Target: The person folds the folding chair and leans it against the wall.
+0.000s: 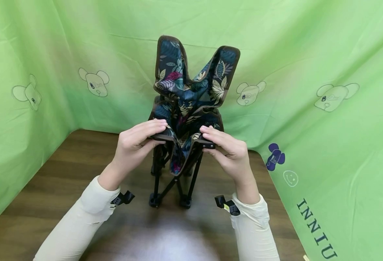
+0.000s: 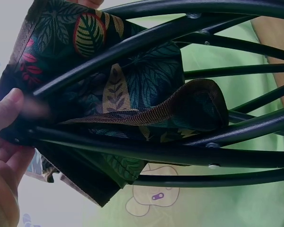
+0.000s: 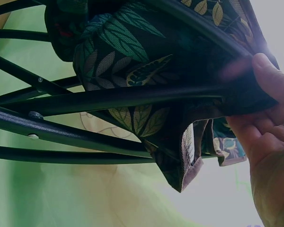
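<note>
A half-folded folding chair (image 1: pixel 222 72) with dark blue leaf-print fabric and brown edging stands upright at the centre of the head view. Its seat fabric sags into a V between the two sides. My left hand (image 1: pixel 136 139) pinches the left front corner of the seat, fingers on top and thumb below. On the other side my right hand (image 1: pixel 228 146) grips the right front corner the same way. Crossed black tube legs (image 1: pixel 196 177) stand close together beneath. In the left wrist view, the thumb (image 2: pixel 12 101) lies against the corner where the tubes meet the cloth.
The chair's feet (image 1: pixel 154 201) rest on a brown wooden table (image 1: pixel 113 232). Green cloth (image 1: pixel 129 54) with printed bear-like heads hangs behind and at both sides. Small black devices (image 1: pixel 123 198) are strapped to both wrists.
</note>
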Tool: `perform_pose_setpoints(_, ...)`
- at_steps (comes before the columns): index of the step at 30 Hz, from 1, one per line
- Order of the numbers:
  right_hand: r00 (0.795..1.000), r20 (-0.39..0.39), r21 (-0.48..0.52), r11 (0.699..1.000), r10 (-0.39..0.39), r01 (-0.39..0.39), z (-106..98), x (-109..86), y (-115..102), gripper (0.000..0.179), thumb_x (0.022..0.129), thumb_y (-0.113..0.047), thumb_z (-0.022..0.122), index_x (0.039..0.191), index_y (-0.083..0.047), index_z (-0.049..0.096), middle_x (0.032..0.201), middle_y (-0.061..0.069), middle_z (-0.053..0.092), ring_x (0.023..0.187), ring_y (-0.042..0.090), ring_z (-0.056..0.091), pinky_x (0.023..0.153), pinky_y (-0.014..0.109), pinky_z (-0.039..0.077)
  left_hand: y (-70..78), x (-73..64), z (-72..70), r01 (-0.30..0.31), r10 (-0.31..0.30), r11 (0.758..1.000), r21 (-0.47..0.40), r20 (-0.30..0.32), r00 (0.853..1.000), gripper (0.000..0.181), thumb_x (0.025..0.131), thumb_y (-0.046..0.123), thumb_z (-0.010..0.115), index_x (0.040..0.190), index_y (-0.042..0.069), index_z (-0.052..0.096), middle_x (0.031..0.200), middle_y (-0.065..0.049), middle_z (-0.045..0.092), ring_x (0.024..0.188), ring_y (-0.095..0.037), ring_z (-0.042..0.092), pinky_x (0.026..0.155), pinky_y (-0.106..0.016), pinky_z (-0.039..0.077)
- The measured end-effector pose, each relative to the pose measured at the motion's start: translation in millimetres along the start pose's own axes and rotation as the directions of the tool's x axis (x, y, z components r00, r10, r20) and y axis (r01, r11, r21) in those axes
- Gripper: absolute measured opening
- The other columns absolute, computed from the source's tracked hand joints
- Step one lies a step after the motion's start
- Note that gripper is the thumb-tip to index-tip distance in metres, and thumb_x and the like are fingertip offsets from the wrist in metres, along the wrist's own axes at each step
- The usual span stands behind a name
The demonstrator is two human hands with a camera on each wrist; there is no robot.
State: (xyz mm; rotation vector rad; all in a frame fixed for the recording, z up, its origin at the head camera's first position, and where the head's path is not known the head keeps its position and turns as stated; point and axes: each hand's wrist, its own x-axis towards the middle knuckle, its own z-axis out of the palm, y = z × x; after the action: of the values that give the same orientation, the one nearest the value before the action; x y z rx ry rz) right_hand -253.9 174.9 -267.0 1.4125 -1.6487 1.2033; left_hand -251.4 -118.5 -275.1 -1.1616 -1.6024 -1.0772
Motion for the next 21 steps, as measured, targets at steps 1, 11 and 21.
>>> perform_pose_setpoints(1,1.000,-0.002,-0.002,1.000,0.001,-0.001,0.2,0.9,0.2,0.041,0.074,0.020,0.079,0.113,0.016,0.070,0.122,0.033,0.067,0.123,0.039,0.065,0.108,0.054,0.047,0.1,1.1,0.3,0.002,-0.002,1.000,-0.001,0.001,1.000,0.040,0.076,-0.015,0.082,0.115,-0.006,0.074,0.122,-0.023,0.072,0.119,-0.036,0.068,0.107,-0.044,0.051)
perform_pose_setpoints(11,1.000,0.002,0.001,1.000,0.012,-0.012,4.6,9.9,-0.7,0.041,0.073,0.020,0.080,0.113,0.016,0.070,0.122,0.032,0.068,0.123,0.039,0.065,0.107,0.055,0.047,-1.4,6.2,0.9,0.013,-0.013,1.000,-0.019,-0.014,1.000,0.042,0.074,-0.016,0.082,0.114,-0.006,0.075,0.121,-0.022,0.072,0.118,-0.035,0.068,0.107,-0.043,0.051)
perform_pose_setpoints(21,1.000,0.019,0.032,0.999,0.019,-0.020,9.2,17.1,3.4,0.037,0.077,0.016,0.079,0.113,0.016,0.070,0.122,0.032,0.068,0.123,0.038,0.065,0.106,0.062,0.045,-6.6,10.8,2.5,0.026,-0.027,0.998,-0.059,-0.011,1.000,0.041,0.073,-0.015,0.083,0.113,-0.005,0.075,0.120,-0.022,0.073,0.118,-0.034,0.069,0.106,-0.043,0.052)
